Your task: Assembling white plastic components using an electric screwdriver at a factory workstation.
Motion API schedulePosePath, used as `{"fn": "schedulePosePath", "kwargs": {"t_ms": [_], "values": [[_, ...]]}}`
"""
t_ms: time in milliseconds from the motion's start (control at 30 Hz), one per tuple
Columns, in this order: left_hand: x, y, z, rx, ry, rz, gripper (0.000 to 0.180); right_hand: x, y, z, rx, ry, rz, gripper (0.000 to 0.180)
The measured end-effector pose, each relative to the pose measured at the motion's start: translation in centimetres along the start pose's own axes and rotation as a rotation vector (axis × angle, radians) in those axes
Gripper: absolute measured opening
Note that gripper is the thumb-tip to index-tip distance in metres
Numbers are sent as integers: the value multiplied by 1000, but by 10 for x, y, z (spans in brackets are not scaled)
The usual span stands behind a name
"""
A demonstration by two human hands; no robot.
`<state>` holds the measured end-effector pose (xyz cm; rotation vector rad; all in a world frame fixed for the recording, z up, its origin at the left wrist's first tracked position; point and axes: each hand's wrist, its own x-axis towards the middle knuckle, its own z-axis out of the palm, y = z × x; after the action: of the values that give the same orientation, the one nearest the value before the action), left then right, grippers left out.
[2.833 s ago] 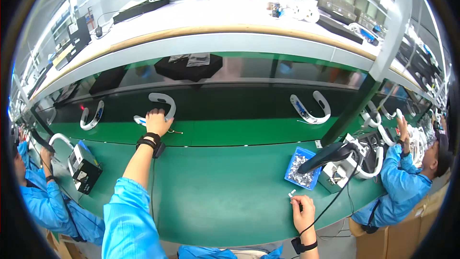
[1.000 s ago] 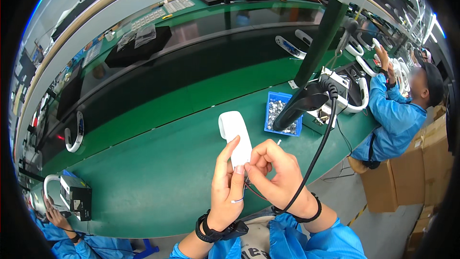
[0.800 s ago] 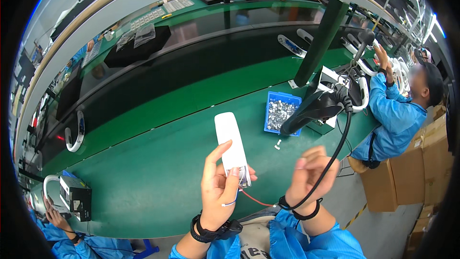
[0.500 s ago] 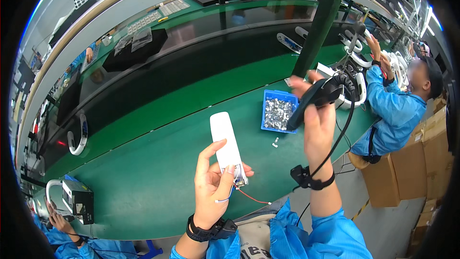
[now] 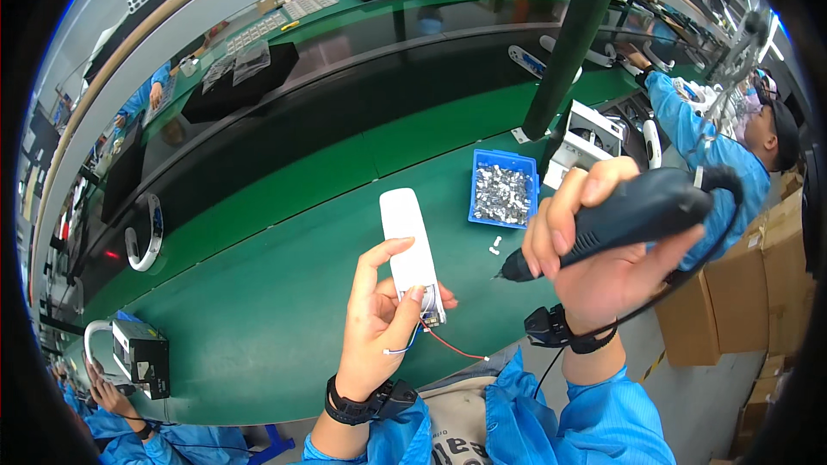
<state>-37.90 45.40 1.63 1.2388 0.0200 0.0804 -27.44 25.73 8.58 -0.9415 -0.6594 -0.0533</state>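
Left hand (image 5: 375, 327) holds white casing (image 5: 403, 224); right hand (image 5: 599, 288), black tool (image 5: 633, 213) (seemingly thin-tipped).

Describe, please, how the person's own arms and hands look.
The left hand and right hand wear no gloves. The left sleeve and right sleeve are blue and end on the forearms. The left wristband and right wristband are black, each with a bulky black piece. A thin black cable hangs below the right one.
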Motion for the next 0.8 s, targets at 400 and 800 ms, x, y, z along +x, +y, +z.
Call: {"fn": "schedulePosePath", "kwargs": {"t_ms": [400,800], "values": [[7,-10,9,43,6,127,48,2,7,50,262,-54,158,91],[-1,-13,1,200,51,155,46,14,26,52,-77,-347,62,101]]}}
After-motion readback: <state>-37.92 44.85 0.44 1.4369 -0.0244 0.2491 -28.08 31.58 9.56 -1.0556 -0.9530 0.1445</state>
